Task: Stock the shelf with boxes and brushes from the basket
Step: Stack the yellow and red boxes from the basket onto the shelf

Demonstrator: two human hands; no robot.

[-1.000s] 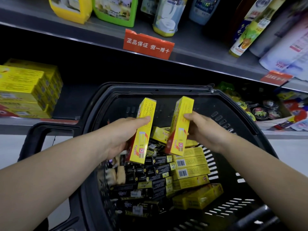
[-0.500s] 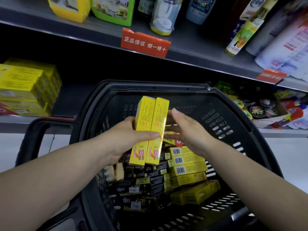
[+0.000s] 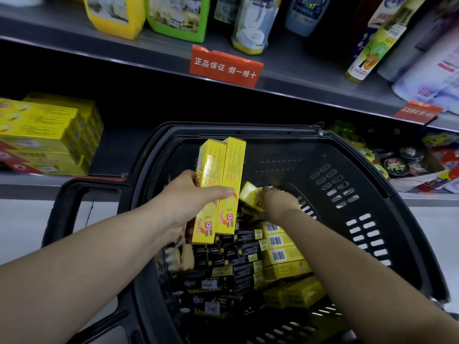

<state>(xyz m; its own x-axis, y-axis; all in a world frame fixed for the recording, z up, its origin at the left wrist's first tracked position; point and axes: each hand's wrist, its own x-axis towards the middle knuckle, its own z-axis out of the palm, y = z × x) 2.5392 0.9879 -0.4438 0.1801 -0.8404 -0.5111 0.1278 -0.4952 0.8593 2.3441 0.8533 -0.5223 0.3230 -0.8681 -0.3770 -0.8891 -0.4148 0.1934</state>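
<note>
The left hand (image 3: 188, 202) grasped two yellow boxes (image 3: 219, 180) side by side, nearly upright w/ a slight tilt, above the basket (image 3: 347, 155). One digit lay across their front; the other fingers were hidden behind the boxes. The right hand (image 3: 278, 202) was down in the basket and blurred. Its fingers were curled over the end of another yellow box (image 3: 249, 194), and it appeared to grip it, but the fingertips were hard to make out. This box lay tilted, just beside the two held ones, and part of it was hidden under the hand.

In the basket, a pile of yellow boxes (image 3: 283, 256) lay at the right w/ barcodes facing up, and black boxes (image 3: 223, 276) lay in the middle. At the left were pale brushes (image 3: 182, 256), mostly covered by the left wrist. The near side of the basket was cut off by the frame.

On the lower shelf (image 3: 116, 155), a stack of yellow boxes (image 3: 44, 135) stood at the left, cut by the frame edge. Round tins (image 3: 397, 162) at the right were partly hidden behind the basket rim. Above, the bottles (image 3: 253, 23) were cut off at the top, behind a red sign (image 3: 224, 67).
</note>
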